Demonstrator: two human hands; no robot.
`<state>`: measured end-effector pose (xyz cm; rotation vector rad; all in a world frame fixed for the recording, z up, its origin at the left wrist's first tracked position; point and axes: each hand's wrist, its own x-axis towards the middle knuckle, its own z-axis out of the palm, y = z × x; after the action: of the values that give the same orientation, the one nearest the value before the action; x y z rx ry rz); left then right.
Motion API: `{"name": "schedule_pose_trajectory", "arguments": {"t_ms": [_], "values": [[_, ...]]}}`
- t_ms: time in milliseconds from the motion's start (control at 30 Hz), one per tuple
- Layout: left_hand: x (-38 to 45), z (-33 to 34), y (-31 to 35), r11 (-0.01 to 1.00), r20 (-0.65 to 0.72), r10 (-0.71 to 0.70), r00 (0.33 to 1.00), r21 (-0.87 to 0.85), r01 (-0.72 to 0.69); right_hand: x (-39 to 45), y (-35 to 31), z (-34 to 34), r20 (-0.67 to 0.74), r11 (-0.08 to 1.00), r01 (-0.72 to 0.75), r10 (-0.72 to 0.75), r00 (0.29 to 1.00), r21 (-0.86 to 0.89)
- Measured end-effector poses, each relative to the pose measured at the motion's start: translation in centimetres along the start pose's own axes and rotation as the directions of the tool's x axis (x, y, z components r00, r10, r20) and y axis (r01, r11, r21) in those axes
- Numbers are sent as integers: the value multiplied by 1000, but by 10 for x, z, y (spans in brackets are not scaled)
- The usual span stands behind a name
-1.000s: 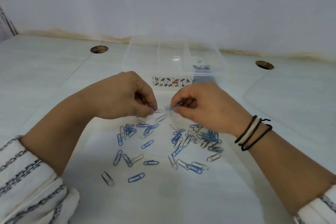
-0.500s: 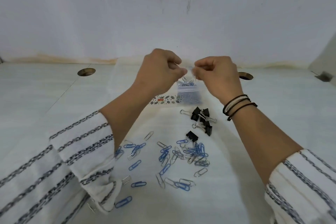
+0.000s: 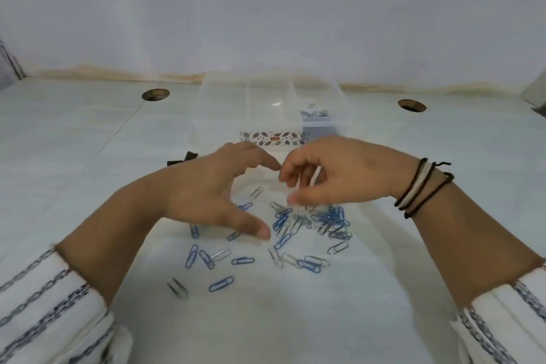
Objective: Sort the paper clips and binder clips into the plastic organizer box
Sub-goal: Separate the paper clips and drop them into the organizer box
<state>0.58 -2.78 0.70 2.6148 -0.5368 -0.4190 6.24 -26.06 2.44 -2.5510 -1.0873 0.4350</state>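
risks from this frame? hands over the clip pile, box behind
1. The paper clips under the right hand lie tangled in a heap, so a pinch may lift several at once, blue and silver mixed.
2. The organizer box is clear with thin dividers; only its right compartment shows clips, so a drop could land in the wrong cell.
3. The left hand may sweep loose clips away.
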Motion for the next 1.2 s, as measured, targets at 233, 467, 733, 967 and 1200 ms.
{"name": "schedule_pose_trajectory", "arguments": {"t_ms": [233,467,733,967,1200], "values": [[9,4,-27,990,136,44,990,131,-62,-4,-14,16,335,975,-41,114,935,-218],[8,6,-24,990,108,57,993,122,-70,10,-5,25,62,984,23,-12,998,-178],[3,6,-20,982,43,15,999,188,-23,9,-16,30,119,962,36,-3,993,-271],[11,13,-19,992,-81,50,995,123,-40,16,-19,36,63,976,66,-54,997,-206],[12,14,-16,999,-161,45,986,37,-40,15,-23,41,51,976,108,-100,994,-190]]}}
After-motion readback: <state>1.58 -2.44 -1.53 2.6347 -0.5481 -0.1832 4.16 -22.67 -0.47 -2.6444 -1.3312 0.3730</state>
